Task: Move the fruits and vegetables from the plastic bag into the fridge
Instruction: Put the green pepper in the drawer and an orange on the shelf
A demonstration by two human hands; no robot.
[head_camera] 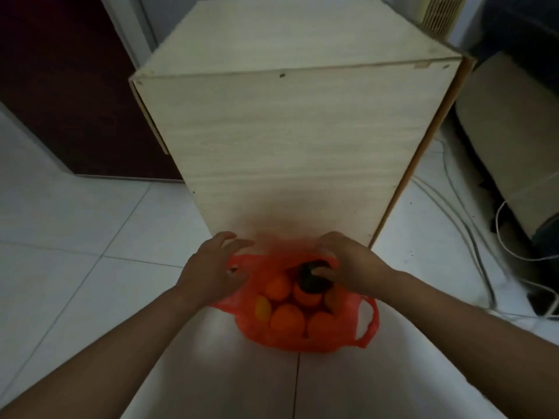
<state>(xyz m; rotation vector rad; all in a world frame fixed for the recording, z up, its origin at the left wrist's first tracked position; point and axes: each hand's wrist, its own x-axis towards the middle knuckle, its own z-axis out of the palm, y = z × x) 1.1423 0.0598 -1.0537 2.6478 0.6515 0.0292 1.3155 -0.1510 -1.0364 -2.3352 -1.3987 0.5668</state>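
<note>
I am at the start of the unloading step. The red plastic bag (pixel 341 340) sits on the tiled floor (pixel 90 225), its far side just against the foot of a pale wooden cabinet (pixel 287 140), and its mouth is open towards me.

Inside I see several oranges (pixel 287 320) packed together, a yellow fruit (pixel 262 308) at the bag's left wall, and a dark round fruit (pixel 311 282) on top at the far side. The picture is too soft for me to name that dark one.

My right grip (pixel 351 264) is curled round the dark round fruit, with the thumb on its near face and the fingers over its far side. The fruit is still within the bag's mouth, not lifted clear. My left grip (pixel 208 270) is spread, fingers splayed over the bag's left rim. It appears to touch the film there, but I cannot tell whether it has hold of it.

By my reading, the next move is a straight lift of the dark fruit out of the mouth while the left grip steadies the rim, so the thin film does not ride up with it and tip the oranges out. After that I must find the fridge, and nothing in view is plainly one. White cables (pixel 472 237) trail across the floor by the cabinet's right side, so I would keep clear of them.
</note>
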